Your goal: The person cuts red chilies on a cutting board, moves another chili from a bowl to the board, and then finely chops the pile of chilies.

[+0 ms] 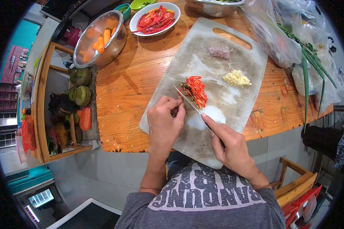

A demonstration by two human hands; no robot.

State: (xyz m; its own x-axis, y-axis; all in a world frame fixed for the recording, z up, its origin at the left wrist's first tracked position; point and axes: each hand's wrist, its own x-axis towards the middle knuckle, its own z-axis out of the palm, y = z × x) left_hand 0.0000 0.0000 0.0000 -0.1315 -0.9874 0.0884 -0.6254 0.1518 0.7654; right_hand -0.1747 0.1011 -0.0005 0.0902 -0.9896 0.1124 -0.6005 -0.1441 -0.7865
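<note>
A worn cutting board [218, 99] lies on the wooden table. My right hand [227, 143] grips the handle of a knife [187, 100], whose thin blade runs up and left along the edge of a pile of sliced red chili [195, 91]. Left of the blade is my left hand [166, 117], its fingers bent and pinched together near the blade; whatever they hold is hidden. Chopped pale garlic [237, 78] sits to the right of the chili, and a small heap of minced purplish shallot [219, 52] lies farther up the board.
At the upper left stands a metal bowl [118, 42] with carrots [99, 44]. A white plate [176, 19] holds red chilies and tomatoes. Plastic bags [271, 34] and green onions [305, 76] lie at the right. Another metal bowl [214, 8] is at the top.
</note>
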